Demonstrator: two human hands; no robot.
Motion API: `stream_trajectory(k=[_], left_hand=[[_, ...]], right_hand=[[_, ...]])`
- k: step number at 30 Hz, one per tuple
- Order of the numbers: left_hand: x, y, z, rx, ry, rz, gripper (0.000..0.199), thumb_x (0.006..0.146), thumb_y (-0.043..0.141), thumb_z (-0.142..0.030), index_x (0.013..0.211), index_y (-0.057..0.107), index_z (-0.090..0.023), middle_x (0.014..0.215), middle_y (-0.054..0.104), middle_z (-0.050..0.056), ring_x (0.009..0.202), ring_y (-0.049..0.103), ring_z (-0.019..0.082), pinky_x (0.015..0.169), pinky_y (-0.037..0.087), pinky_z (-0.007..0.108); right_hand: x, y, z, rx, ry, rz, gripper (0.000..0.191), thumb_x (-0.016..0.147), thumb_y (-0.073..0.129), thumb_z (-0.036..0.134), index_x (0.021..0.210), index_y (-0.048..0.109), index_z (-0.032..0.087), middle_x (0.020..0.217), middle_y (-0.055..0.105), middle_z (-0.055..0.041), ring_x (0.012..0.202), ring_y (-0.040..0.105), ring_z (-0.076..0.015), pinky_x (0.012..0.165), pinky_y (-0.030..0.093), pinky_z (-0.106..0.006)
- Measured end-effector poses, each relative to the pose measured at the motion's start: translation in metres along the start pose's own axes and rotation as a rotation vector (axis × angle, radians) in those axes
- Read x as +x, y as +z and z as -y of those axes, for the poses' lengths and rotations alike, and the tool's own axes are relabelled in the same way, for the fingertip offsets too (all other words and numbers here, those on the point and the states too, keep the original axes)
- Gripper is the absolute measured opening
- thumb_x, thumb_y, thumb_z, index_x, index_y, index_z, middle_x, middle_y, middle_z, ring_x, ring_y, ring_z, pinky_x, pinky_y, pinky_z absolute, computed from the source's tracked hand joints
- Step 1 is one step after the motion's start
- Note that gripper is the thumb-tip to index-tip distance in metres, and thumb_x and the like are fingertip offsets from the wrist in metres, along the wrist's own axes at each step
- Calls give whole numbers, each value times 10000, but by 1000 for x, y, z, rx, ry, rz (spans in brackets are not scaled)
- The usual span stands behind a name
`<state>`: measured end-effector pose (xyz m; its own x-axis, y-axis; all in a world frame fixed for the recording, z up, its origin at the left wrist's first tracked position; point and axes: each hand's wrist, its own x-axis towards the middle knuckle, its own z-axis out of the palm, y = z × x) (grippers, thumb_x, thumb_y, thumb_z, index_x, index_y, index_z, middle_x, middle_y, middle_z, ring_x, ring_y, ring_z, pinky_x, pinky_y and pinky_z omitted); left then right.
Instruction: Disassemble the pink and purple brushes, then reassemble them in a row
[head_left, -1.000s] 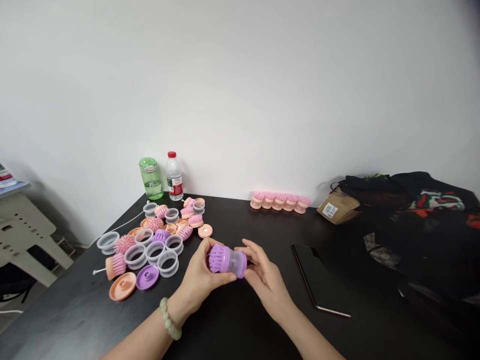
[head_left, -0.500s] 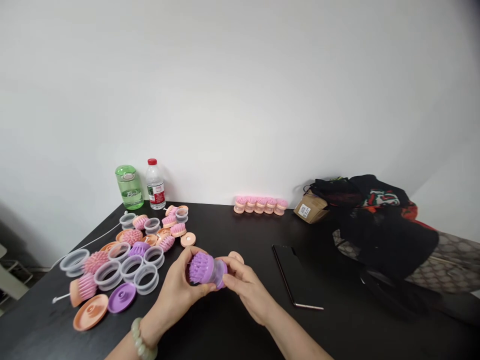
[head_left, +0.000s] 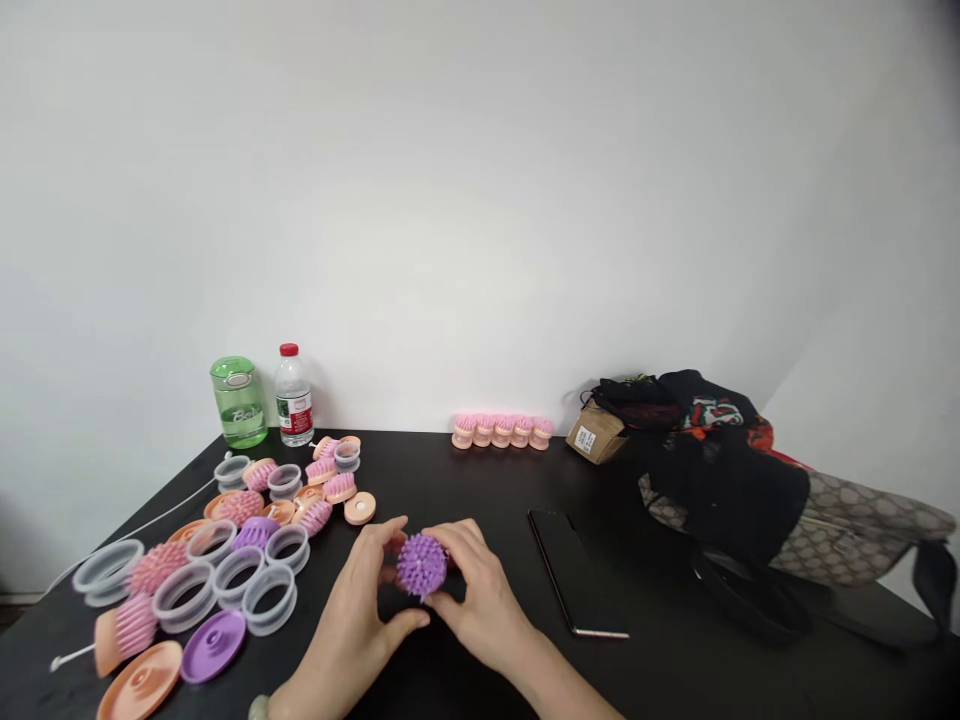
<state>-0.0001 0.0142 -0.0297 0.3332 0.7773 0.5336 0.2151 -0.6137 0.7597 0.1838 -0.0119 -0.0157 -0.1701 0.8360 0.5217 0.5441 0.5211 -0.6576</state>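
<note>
The purple brush (head_left: 421,566) is held by the right hand (head_left: 480,588), with thumb and fingers closed against its right side and the bristles turned up toward the viewer. The left hand (head_left: 366,590) is held wide around the opposite side, its thumb spread well away from its fingers; whether the brush is touched by a left fingertip cannot be told. The lower body is hidden, so whether the table (head_left: 450,480) is touched cannot be told either. For good handling, pressure is best put on the firm body rather than on the bristles, which look soft and easily bent; the brush should be kept level, and the left thumb and fingers are best brought in evenly, opposite the right. With the brush as clock centre and twelve toward the wall, a peach disc (head_left: 360,508) is seen near at ten, the clear rings (head_left: 270,600) at about nine, and a purple disc (head_left: 214,647) between eight and nine. At three, a phone (head_left: 577,575) is laid flat, so elbow room there should be minded. Farther out, a row of pink brushes (head_left: 502,431) is lined up at one.
</note>
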Motion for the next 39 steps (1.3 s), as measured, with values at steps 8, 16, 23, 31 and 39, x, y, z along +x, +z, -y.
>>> stream_trajectory(k=[8, 16, 23, 31, 39], left_hand=[[-3, 0, -4, 55, -28, 4, 656, 832, 637, -120, 1383, 382, -367, 1289, 510, 75, 1079, 616, 258, 850, 595, 413], [-6, 2, -3, 60, -32, -45, 646, 813, 614, -139, 1383, 407, -361, 1279, 514, 92, 925, 620, 223, 817, 580, 416], [-5, 5, 7, 35, -79, -59, 700, 712, 732, -310, 1362, 472, -320, 1246, 528, 98, 807, 633, 220, 722, 575, 386], [-1, 9, 8, 94, -146, 43, 707, 673, 789, -217, 1318, 513, -300, 1220, 533, 97, 913, 608, 236, 786, 563, 359], [1, 7, -6, 359, 45, 327, 589, 691, 816, -176, 1223, 563, -198, 1160, 599, 128, 993, 586, 296, 802, 550, 412]], right_hand=[[42, -14, -48, -209, 376, -122, 362, 695, 693, 120, 1040, 602, 185, 913, 675, -26, 812, 632, -214, 744, 501, -319], [111, 2, -120, -418, 468, -74, 260, 846, 720, 257, 1070, 629, 163, 1041, 671, -53, 965, 644, -231, 843, 528, -396], [157, 4, -151, -559, 642, -34, 318, 962, 616, 331, 1236, 591, 171, 1236, 628, -85, 1035, 654, -228, 870, 563, -436], [169, -1, -144, -661, 722, 38, 294, 971, 601, 340, 1220, 600, 183, 1233, 631, -79, 1018, 656, -212, 867, 566, -421], [159, 22, -72, -525, 260, 191, 201, 954, 571, 278, 1103, 685, 204, 954, 732, -75, 959, 678, -239, 849, 481, -340]])
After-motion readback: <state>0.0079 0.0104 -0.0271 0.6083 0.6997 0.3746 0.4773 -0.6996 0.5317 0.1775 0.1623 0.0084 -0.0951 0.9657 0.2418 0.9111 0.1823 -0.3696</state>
